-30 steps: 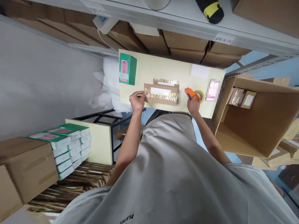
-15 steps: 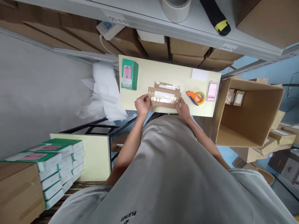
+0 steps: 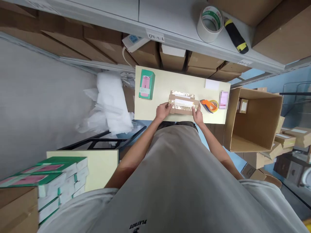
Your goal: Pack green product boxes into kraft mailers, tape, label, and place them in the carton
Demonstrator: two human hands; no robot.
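Between my hands is a small brown cardboard box (image 3: pixel 184 109) with a white label and shiny clear tape, near the front edge of the pale table (image 3: pixel 157 113). My left hand (image 3: pixel 163 111) is closed on its left end. The fingers of my right hand (image 3: pixel 198 115) grip its right end, thumb on the top face. Just behind it lies a second taped cardboard box (image 3: pixel 182 93), partly covered by the first. An orange tape dispenser (image 3: pixel 206 104) with a yellow roll rests just right of my right hand. A green box with a pink picture (image 3: pixel 147 84) stands at the table's left end.
A white paper (image 3: pixel 212 84) and a pink blurred item (image 3: pixel 223 100) lie at the table's right. Beyond stands a large open carton (image 3: pixel 255 126) holding small boxes. A shelf (image 3: pixel 170 19) with a tape roll (image 3: pixel 210 24) and a black-yellow cutter (image 3: pixel 236 35) overhangs the back. Green boxes (image 3: pixel 60 176) are stacked lower left.
The view has shifted, so the table sits slightly lower and further right. Both hands keep hold of the cardboard box, which is tilted a little differently and closer to the tape dispenser.
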